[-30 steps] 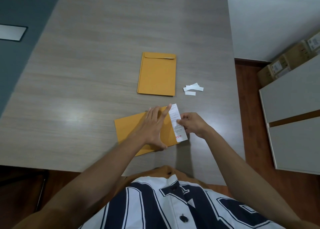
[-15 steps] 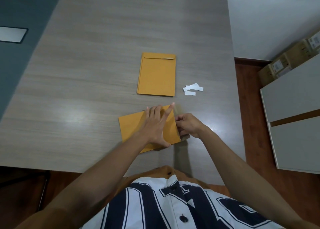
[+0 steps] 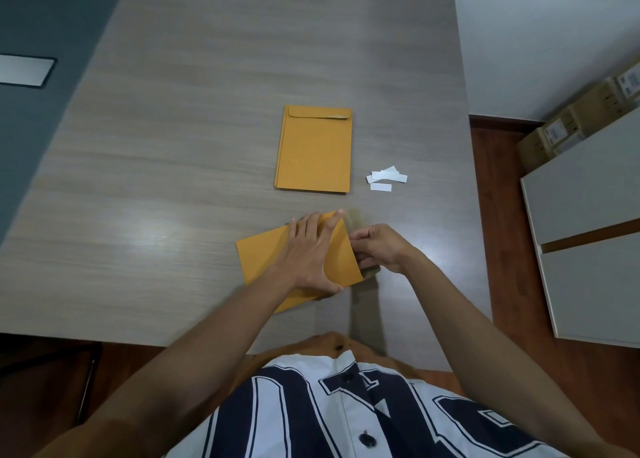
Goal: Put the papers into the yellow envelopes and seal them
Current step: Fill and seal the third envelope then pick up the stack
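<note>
A yellow envelope [image 3: 263,260] lies slanted on the table near its front edge. My left hand [image 3: 311,249] presses flat on it with the fingers spread and straight. My right hand [image 3: 379,249] is at the envelope's right end, its fingers curled and pinching the edge there. A blurred brownish flap shows above and below that hand. No white paper is visible at the envelope. A stack of yellow envelopes [image 3: 313,152] lies farther back in the middle of the table, the top one with its flap folded down.
Several small white paper strips [image 3: 384,178] lie to the right of the stack. The grey wooden table [image 3: 173,180] ends at the right near a white cabinet [image 3: 588,232]. Cardboard boxes [image 3: 571,121] stand behind the cabinet.
The white printed strip at the envelope's right end has gone out of sight. My right hand moved in to the envelope's edge. My left hand stayed pressed on the envelope, which shifted slightly.
</note>
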